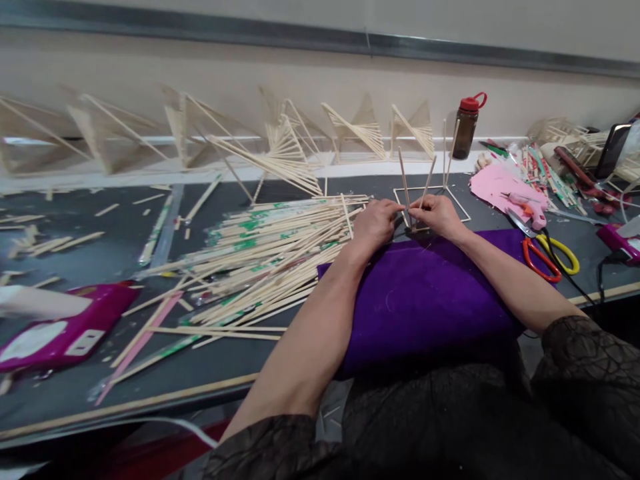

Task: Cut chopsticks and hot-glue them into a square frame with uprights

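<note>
My left hand (377,223) and my right hand (440,215) meet at the near side of a small square frame of thin wooden sticks (459,203). Fingertips of both hands are pinched together at the foot of two upright sticks. One wooden stick (404,175) rises by my left fingertips; another wooden stick (429,180) leans to the right above my right fingers. Two more sticks stand up at the frame's far corner. My fingers hide the joint itself. Beneath my wrists lies a purple cloth (430,300) over the table edge.
Left of my hands, many loose sticks (280,260) spread across the dark table. Finished stick models (357,133) line the wall. A red-capped bottle (466,127) stands behind. At right are scissors (543,260), a pink glue gun (533,210) and pink paper (500,187). A magenta device (95,320) sits left.
</note>
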{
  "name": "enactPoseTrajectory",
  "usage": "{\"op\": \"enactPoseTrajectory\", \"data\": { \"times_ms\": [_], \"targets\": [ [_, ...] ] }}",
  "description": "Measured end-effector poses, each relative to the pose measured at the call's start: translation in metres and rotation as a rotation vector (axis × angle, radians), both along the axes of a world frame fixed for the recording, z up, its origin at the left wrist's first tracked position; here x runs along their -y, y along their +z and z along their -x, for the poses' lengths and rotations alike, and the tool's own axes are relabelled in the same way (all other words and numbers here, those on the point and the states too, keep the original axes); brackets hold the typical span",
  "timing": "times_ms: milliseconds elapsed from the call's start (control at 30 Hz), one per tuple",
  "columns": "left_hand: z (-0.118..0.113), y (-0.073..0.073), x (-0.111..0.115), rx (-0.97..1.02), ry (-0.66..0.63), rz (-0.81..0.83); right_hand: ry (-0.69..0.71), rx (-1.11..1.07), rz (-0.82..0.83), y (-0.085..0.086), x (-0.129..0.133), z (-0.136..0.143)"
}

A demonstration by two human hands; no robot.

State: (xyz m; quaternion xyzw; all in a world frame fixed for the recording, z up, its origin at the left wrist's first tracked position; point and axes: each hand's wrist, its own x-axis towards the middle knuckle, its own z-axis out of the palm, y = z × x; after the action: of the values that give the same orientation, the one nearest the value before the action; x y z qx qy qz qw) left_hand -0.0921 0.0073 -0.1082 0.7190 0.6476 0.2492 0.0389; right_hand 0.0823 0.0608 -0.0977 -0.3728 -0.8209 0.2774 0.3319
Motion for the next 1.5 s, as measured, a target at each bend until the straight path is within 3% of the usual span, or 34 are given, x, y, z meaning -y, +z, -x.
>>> {"op": "enactPoseTrajectory", "data": {
  "times_ms": [100,433,1133,1500],
  "targets": [
    [-0.003,0.001,0.002,-0.109,-0.048,0.082,-0.003,-0.015,0.019,0.0,0.001,0.0],
    [-0.012,0.009,0.007,-0.153,-0.044,0.191,-0.006,-0.043,0.049,0.001,0.003,-0.001],
    [-0.013,0.006,0.006,-0.177,-0.012,0.175,-0.003,-0.013,0.054,0.002,0.003,-0.001],
    [-0.008,-0.007,0.0,-0.238,-0.047,0.087,-0.012,0.019,0.053,0.007,0.008,-0.001]
  ]
}}
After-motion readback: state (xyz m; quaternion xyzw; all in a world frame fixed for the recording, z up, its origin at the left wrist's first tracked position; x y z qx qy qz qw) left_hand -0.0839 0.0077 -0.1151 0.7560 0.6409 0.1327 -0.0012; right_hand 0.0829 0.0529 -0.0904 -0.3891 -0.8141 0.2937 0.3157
